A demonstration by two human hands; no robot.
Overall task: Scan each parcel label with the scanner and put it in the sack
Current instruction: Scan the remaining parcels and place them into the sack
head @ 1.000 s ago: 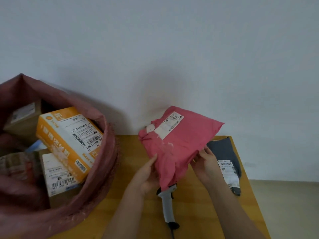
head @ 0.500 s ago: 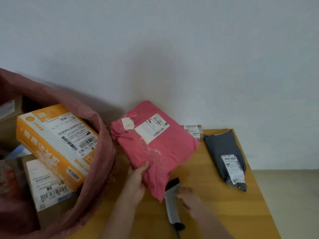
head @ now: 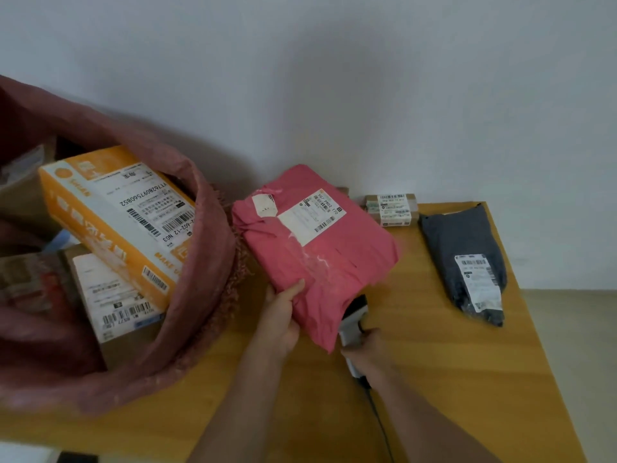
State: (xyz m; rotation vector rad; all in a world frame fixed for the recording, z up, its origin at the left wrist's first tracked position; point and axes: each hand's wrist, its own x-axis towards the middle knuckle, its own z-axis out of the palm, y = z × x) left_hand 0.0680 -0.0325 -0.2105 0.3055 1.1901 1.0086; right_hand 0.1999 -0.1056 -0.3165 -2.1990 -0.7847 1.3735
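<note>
My left hand (head: 282,320) grips the near left edge of a pink soft parcel (head: 337,262), thumb on top, holding it tilted with its white label (head: 312,217) facing up. Partly under the parcel's near corner lies the grey-white scanner (head: 354,325), its head hidden. My right hand (head: 369,354) curls round the scanner's handle on the wooden table (head: 434,379). The dark red sack (head: 207,262) stands open at the left, with an orange box (head: 113,222) and other parcels inside.
A dark grey bag parcel (head: 467,259) with a white label lies at the table's right side. A small brown box (head: 392,208) sits against the wall behind the pink parcel. The scanner's cable (head: 380,426) runs toward the near edge.
The pink parcel has moved left toward the sack, held by my left hand alone. My right hand let go of it, dropped to the table and closed on the scanner handle.
</note>
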